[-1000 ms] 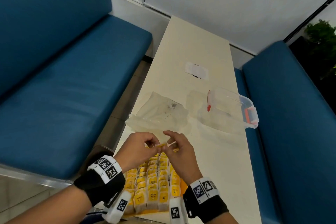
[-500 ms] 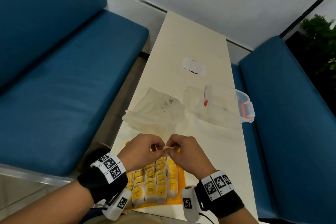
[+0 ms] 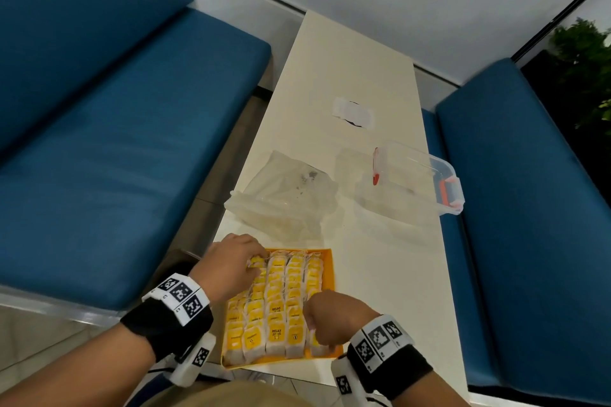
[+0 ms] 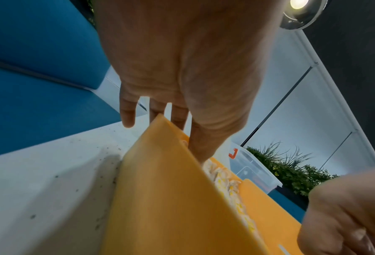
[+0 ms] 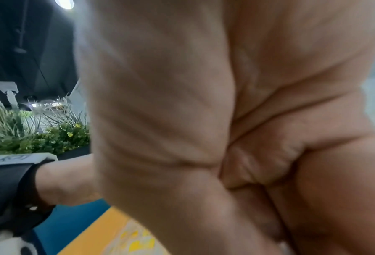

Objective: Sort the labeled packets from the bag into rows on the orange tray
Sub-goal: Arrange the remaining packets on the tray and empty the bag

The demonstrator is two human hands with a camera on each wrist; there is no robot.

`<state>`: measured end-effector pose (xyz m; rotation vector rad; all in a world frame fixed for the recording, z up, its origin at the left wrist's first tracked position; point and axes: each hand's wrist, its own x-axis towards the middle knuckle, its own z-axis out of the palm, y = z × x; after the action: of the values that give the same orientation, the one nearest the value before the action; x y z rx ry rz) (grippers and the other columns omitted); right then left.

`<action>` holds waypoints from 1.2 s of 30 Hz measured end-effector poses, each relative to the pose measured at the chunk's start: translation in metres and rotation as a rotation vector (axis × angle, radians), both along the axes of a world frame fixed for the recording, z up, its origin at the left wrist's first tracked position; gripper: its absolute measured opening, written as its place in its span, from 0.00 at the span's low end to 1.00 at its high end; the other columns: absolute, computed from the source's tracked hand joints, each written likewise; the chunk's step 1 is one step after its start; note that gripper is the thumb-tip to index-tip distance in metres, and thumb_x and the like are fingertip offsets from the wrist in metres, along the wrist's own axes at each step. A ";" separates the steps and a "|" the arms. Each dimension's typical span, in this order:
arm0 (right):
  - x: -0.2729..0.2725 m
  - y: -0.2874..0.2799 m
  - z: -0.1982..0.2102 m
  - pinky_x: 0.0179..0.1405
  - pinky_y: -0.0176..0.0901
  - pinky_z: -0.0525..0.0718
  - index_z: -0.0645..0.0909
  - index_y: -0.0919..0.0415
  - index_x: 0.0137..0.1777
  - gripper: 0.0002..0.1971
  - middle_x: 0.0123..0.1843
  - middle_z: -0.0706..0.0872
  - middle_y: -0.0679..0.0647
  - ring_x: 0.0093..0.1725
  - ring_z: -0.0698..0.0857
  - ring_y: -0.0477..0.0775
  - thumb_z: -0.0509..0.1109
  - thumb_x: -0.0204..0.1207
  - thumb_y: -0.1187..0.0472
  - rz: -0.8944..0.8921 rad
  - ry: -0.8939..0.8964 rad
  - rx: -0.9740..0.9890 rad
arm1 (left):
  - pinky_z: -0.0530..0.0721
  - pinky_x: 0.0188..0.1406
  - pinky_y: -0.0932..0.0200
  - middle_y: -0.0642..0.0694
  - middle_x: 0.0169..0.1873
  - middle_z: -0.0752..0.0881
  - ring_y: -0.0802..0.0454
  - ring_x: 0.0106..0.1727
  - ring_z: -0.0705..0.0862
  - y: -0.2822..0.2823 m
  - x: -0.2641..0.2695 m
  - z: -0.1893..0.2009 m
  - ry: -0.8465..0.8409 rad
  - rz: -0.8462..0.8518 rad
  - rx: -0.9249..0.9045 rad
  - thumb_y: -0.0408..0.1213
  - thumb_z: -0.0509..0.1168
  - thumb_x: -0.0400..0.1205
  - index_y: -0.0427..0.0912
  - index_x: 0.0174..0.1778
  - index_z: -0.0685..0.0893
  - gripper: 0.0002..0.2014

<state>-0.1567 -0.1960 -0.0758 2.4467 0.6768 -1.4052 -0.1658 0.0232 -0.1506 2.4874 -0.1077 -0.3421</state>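
Head view: orange tray (image 3: 327, 256) sits at the near end of the narrow white table (image 3: 380, 268), filled with rows of yellow-labeled packets (image 3: 279, 304) standing on edge; two near ones read "RELAX". Left hand (image 3: 231, 266) is over the tray's far-left corner, fingers extended and resting on the packets there. Right hand (image 3: 334, 317) is at the near-right of the tray, fingers curled down onto the packets; whether it pinches one I cannot tell. Crumpled clear plastic bag (image 3: 284, 198) lies just beyond the tray, apart from both hands. Clear lidded container with red clips (image 3: 416, 182) sits to the right of the bag, a white paper scrap (image 3: 353, 111) farther up the table. Blue bench seats (image 3: 109, 155) flank the table on both sides. Left wrist view: left hand (image 4: 182, 69) has straight fingers (image 4: 127, 112) reaching over the tray's orange wall (image 4: 164, 189), tips on the packets (image 4: 226, 179); right hand (image 4: 346, 210) shows at lower right as a loose fist. Right wrist view: right hand (image 5: 226, 120) fills the picture, blurred, fingers folded toward the palm, contents not visible; a strip of tray (image 5: 99, 229) and packets (image 5: 136, 241) shows below.
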 end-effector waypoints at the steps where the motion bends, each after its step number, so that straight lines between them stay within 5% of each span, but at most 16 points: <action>1: -0.001 0.001 -0.003 0.42 0.47 0.80 0.85 0.71 0.60 0.16 0.61 0.87 0.66 0.59 0.87 0.65 0.65 0.74 0.76 0.016 -0.001 -0.011 | 0.75 0.71 0.54 0.63 0.67 0.80 0.56 0.69 0.74 0.001 0.000 -0.002 0.026 -0.007 -0.007 0.46 0.66 0.85 0.62 0.69 0.82 0.16; 5: -0.002 0.007 -0.011 0.38 0.46 0.80 0.85 0.70 0.58 0.13 0.57 0.86 0.64 0.48 0.84 0.62 0.64 0.77 0.74 0.005 -0.017 -0.020 | 0.77 0.71 0.51 0.61 0.69 0.78 0.56 0.70 0.74 0.005 -0.003 -0.009 0.065 -0.010 -0.040 0.43 0.67 0.85 0.61 0.71 0.81 0.18; 7: -0.004 0.008 -0.018 0.29 0.43 0.75 0.82 0.68 0.44 0.06 0.45 0.81 0.60 0.37 0.78 0.57 0.64 0.77 0.74 0.010 -0.056 -0.031 | 0.78 0.70 0.52 0.60 0.69 0.78 0.56 0.69 0.74 0.006 -0.003 -0.011 0.059 -0.008 -0.061 0.42 0.67 0.86 0.60 0.71 0.81 0.18; 9: -0.007 0.008 -0.023 0.27 0.41 0.71 0.74 0.64 0.36 0.10 0.39 0.75 0.57 0.33 0.76 0.54 0.64 0.78 0.74 -0.032 -0.088 -0.046 | 0.79 0.69 0.54 0.60 0.68 0.78 0.57 0.68 0.75 0.007 -0.003 -0.012 0.058 -0.008 -0.081 0.41 0.66 0.86 0.60 0.71 0.82 0.17; 11: -0.010 0.008 -0.024 0.36 0.45 0.78 0.80 0.66 0.46 0.04 0.50 0.82 0.61 0.46 0.85 0.60 0.65 0.78 0.73 -0.053 -0.128 -0.019 | 0.80 0.68 0.55 0.60 0.68 0.78 0.58 0.67 0.75 0.008 -0.004 -0.013 0.055 -0.009 -0.095 0.40 0.66 0.87 0.59 0.71 0.82 0.17; 13: -0.013 0.004 -0.027 0.51 0.49 0.84 0.81 0.66 0.61 0.12 0.62 0.84 0.63 0.60 0.86 0.63 0.65 0.79 0.72 -0.092 -0.171 0.008 | 0.80 0.68 0.55 0.60 0.67 0.77 0.58 0.67 0.77 0.009 -0.004 -0.014 0.045 -0.009 -0.129 0.39 0.66 0.87 0.58 0.70 0.83 0.17; 16: -0.016 -0.001 -0.026 0.60 0.52 0.84 0.79 0.63 0.67 0.16 0.66 0.82 0.62 0.63 0.85 0.64 0.63 0.80 0.71 -0.104 -0.256 0.056 | 0.77 0.68 0.64 0.60 0.70 0.74 0.59 0.69 0.78 0.011 -0.004 -0.015 0.028 -0.006 -0.177 0.39 0.66 0.88 0.58 0.69 0.85 0.15; 18: -0.017 0.000 -0.021 0.56 0.53 0.83 0.78 0.63 0.66 0.15 0.64 0.81 0.62 0.61 0.85 0.65 0.63 0.79 0.71 -0.084 -0.294 0.068 | 0.76 0.69 0.65 0.61 0.73 0.72 0.61 0.71 0.76 0.013 -0.004 -0.016 0.006 0.007 -0.216 0.40 0.66 0.88 0.60 0.66 0.87 0.14; 22: -0.024 0.008 -0.017 0.38 0.47 0.75 0.75 0.62 0.42 0.04 0.47 0.81 0.63 0.42 0.80 0.64 0.65 0.77 0.69 -0.011 -0.230 0.054 | 0.79 0.70 0.59 0.62 0.72 0.72 0.62 0.70 0.77 0.019 -0.004 -0.018 -0.063 0.021 -0.267 0.40 0.67 0.87 0.73 0.54 0.83 0.16; 26: -0.024 0.004 -0.032 0.25 0.40 0.64 0.64 0.60 0.30 0.16 0.33 0.68 0.55 0.29 0.66 0.49 0.62 0.78 0.68 -0.101 -0.118 0.045 | 0.80 0.66 0.64 0.63 0.70 0.73 0.65 0.66 0.79 0.021 -0.007 -0.018 -0.081 0.044 -0.273 0.40 0.68 0.86 0.75 0.51 0.81 0.17; 30: -0.017 0.000 -0.031 0.32 0.41 0.75 0.75 0.61 0.37 0.08 0.48 0.85 0.61 0.35 0.79 0.56 0.65 0.78 0.64 -0.236 -0.144 0.118 | 0.77 0.58 0.71 0.66 0.66 0.76 0.69 0.62 0.80 0.025 -0.016 -0.011 -0.121 0.155 -0.359 0.43 0.69 0.86 0.66 0.60 0.87 0.12; 33: -0.003 -0.014 -0.012 0.38 0.43 0.79 0.78 0.53 0.41 0.07 0.45 0.88 0.53 0.42 0.86 0.55 0.67 0.79 0.53 -0.478 -0.418 0.287 | 0.82 0.44 0.64 0.61 0.52 0.81 0.66 0.46 0.84 0.032 -0.027 -0.006 -0.154 0.355 -0.399 0.45 0.71 0.84 0.64 0.62 0.83 0.13; 36: 0.006 -0.030 -0.010 0.40 0.44 0.80 0.75 0.51 0.54 0.09 0.48 0.87 0.51 0.47 0.87 0.55 0.66 0.80 0.49 -0.670 -0.590 0.343 | 0.87 0.36 0.58 0.50 0.39 0.87 0.55 0.33 0.89 0.035 -0.040 -0.007 0.059 0.444 -0.496 0.46 0.74 0.81 0.61 0.62 0.81 0.15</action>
<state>-0.1503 -0.2262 -0.0859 3.3216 -0.0639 -0.6456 -0.2057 0.0581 -0.1572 1.9383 0.3404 -0.1710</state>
